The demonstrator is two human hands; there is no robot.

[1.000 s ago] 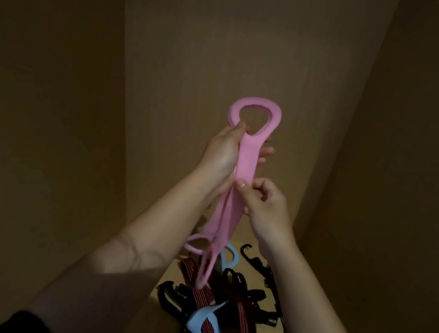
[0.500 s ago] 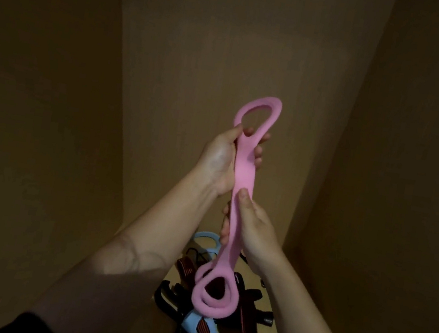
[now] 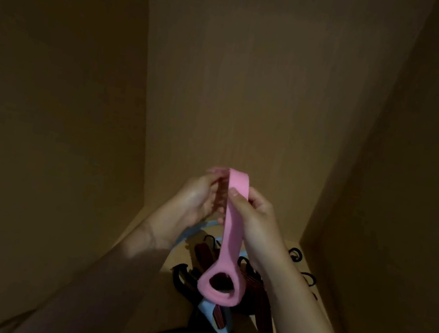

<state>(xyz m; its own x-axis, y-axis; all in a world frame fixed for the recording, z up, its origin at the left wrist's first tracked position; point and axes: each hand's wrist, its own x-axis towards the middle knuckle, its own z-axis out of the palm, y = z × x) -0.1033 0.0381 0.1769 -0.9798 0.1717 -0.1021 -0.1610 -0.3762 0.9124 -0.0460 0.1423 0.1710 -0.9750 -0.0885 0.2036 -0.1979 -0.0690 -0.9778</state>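
Left wall (image 3: pixel 49 112): plain brown panel, dim, running down the left side of the shelf.
Left hand (image 3: pixel 196 200): up in the middle of the view, raised above the shelf. Its fingers curl in behind the fold of the pink strap and grip the rear run. The fingertips are blurred, so the exact grip is hard to read.
Blue strap (image 3: pixel 193 229): lies on the shelf. One thin arc peeks out just below the left wrist, and another piece shows lower down, under the pink loop.
Shelf (image 3: pixel 180 256): a pale wooden board, lit near its left edge, with gear piled across the middle.
Pink strap (image 3: pixel 232 225): doubled over at the top between the two hands, with the front run hanging straight down, clear of the shelf.
Loop (image 3: pixel 220 285): the strap's handle end, an open ring dangling over the pile.
Right hand (image 3: pixel 259 218): touching the strap's right side, thumb pressed on the front face just under the fold and fingers wrapped behind, pinching it.
Cords (image 3: pixel 256 284): dark red and black, tangled on the shelf under and right of the loop.
Hooks (image 3: pixel 296 256): black, curled, near the shelf's back right corner.
Right wall (image 3: pixel 407 194): the same brown panel, in shadow.
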